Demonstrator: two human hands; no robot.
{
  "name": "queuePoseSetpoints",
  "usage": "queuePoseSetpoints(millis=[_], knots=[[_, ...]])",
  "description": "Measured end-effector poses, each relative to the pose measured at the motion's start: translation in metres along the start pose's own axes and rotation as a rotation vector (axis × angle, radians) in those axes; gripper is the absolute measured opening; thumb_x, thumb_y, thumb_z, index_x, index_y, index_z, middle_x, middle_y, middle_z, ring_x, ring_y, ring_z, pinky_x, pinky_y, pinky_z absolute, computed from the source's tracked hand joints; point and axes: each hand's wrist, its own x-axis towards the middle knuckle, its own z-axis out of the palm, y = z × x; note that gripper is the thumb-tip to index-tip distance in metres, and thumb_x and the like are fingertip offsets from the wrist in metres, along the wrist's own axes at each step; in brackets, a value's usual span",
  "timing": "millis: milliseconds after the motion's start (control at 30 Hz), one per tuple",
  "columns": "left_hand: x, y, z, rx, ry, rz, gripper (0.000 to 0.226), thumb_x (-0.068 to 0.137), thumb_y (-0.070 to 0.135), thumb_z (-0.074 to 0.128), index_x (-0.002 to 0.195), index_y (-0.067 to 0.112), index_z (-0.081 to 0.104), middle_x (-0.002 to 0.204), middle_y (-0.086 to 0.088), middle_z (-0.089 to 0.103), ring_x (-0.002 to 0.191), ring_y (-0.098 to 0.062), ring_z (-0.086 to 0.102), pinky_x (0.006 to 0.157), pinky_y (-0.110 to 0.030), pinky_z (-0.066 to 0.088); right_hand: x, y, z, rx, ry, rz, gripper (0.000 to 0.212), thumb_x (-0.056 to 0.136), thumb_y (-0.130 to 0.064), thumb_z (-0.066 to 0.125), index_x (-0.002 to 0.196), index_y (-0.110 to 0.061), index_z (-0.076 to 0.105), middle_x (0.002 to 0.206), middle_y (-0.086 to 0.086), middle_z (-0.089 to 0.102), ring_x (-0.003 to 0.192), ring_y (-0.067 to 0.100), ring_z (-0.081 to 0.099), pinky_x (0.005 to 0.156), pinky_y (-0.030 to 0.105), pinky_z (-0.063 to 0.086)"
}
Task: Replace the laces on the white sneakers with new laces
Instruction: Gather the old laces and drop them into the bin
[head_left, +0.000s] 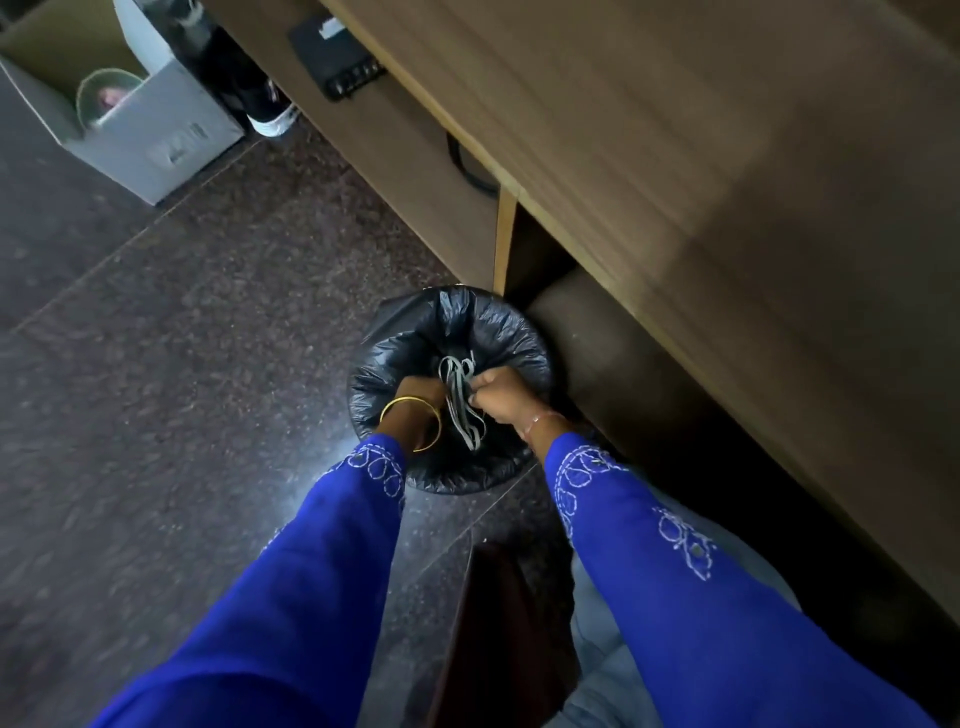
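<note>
Both hands, left hand (415, 397) and right hand (498, 397), gripping old laces (460, 402) over bin (498, 332); disposal step, next likely release.

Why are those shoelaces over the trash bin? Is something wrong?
Nothing looks wrong. Both hands, left hand and right hand, hold a bunch of greyish laces above the black-lined bin, probably old ones being thrown away. Nothing looks spilled or broken.

Dark speckled tile floor (156, 364); a wooden counter (701, 156) runs along the right, a cardboard box (156, 140) standing at top left.
</note>
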Motion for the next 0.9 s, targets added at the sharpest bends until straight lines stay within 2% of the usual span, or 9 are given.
queuePoseSetpoints(millis=[133, 200, 267, 367, 500, 600, 633, 733, 900], knots=[[-0.019, 0.018, -0.006, -0.145, -0.003, 0.021, 0.037, 0.097, 0.009, 0.038, 0.129, -0.007, 0.047, 0.134, -0.022, 0.049, 0.124, -0.033, 0.047, 0.092, -0.028, 0.041, -0.014, -0.019, -0.011, -0.069, -0.007, -0.075, 0.024, 0.084, 0.005, 0.048, 0.101, 0.016, 0.062, 0.093, 0.014, 0.063, 0.089, 0.023, 0.056, 0.076, 0.03, 0.042], [-0.031, 0.03, -0.01, -0.114, 0.034, 0.062, 0.036, 0.097, 0.008, 0.039, 0.127, -0.008, 0.048, 0.132, -0.024, 0.05, 0.122, -0.034, 0.049, 0.094, -0.031, 0.043, -0.027, -0.028, -0.021, -0.079, 0.037, -0.119, 0.024, 0.082, 0.005, 0.05, 0.1, 0.014, 0.062, 0.106, 0.023, 0.066, 0.103, 0.035, 0.06, 0.086, 0.037, 0.046], [-0.048, 0.041, -0.018, -0.046, 0.052, 0.126, 0.034, 0.096, 0.008, 0.039, 0.125, -0.008, 0.05, 0.13, -0.025, 0.052, 0.121, -0.035, 0.05, 0.095, -0.033, 0.043, -0.042, -0.037, -0.031, -0.11, 0.051, -0.142, 0.021, 0.084, 0.005, 0.05, 0.098, 0.012, 0.063, 0.11, 0.023, 0.064, 0.109, 0.033, 0.057, 0.091, 0.036, 0.042], [-0.074, 0.054, -0.03, 0.004, 0.1, 0.203, 0.034, 0.094, 0.008, 0.04, 0.123, -0.006, 0.052, 0.127, -0.024, 0.054, 0.119, -0.036, 0.05, 0.095, -0.034, 0.042, -0.066, -0.054, -0.047, -0.133, 0.062, -0.192, 0.015, 0.084, 0.003, 0.05, 0.077, -0.004, 0.061, 0.086, 0.015, 0.056, 0.088, 0.021, 0.05, 0.078, 0.033, 0.038], [-0.111, 0.068, -0.046, 0.059, 0.149, 0.321, 0.033, 0.091, 0.014, 0.048, 0.115, -0.007, 0.057, 0.12, -0.028, 0.057, 0.113, -0.038, 0.054, 0.09, -0.035, 0.042, -0.106, -0.079, -0.065, -0.148, 0.088, -0.255, 0.015, 0.087, 0.0, 0.048, 0.089, -0.004, 0.063, 0.073, 0.008, 0.056, 0.079, 0.019, 0.051, 0.068, 0.026, 0.04], [-0.15, 0.078, -0.06, 0.125, 0.2, 0.418, 0.035, 0.091, 0.014, 0.048, 0.119, -0.006, 0.054, 0.127, -0.027, 0.053, 0.118, -0.038, 0.049, 0.093, -0.034, 0.039, -0.147, -0.095, -0.081, -0.141, 0.15, -0.321, 0.022, 0.088, -0.006, 0.052, 0.096, 0.009, 0.065, 0.1, 0.021, 0.067, 0.102, 0.025, 0.059, 0.081, 0.029, 0.046], [-0.16, 0.083, -0.065, 0.137, 0.216, 0.45, 0.036, 0.092, 0.013, 0.047, 0.123, -0.005, 0.052, 0.131, -0.025, 0.051, 0.121, -0.037, 0.048, 0.095, -0.034, 0.037, -0.159, -0.1, -0.086, -0.125, 0.17, -0.343, 0.024, 0.089, -0.008, 0.053, 0.099, 0.011, 0.065, 0.104, 0.02, 0.067, 0.101, 0.023, 0.059, 0.078, 0.029, 0.045], [-0.2, 0.094, -0.079, 0.238, 0.286, 0.561, 0.035, 0.094, 0.011, 0.041, 0.124, -0.004, 0.052, 0.132, -0.024, 0.05, 0.122, -0.037, 0.047, 0.095, -0.035, 0.037, -0.208, -0.109, -0.104, -0.164, 0.235, -0.383, 0.028, 0.092, -0.011, 0.052, 0.103, 0.012, 0.063, 0.096, 0.015, 0.061, 0.089, 0.015, 0.047, 0.064, 0.024, 0.035], [-0.256, 0.11, -0.081, 0.308, 0.36, 0.686, 0.038, 0.095, 0.014, 0.039, 0.128, 0.001, 0.049, 0.134, -0.022, 0.049, 0.123, -0.036, 0.046, 0.097, -0.034, 0.037, -0.272, -0.106, -0.137, -0.177, 0.367, -0.451, 0.03, 0.092, -0.011, 0.05, 0.11, 0.009, 0.062, 0.114, 0.019, 0.063, 0.101, 0.028, 0.058, 0.07, 0.021, 0.034]])
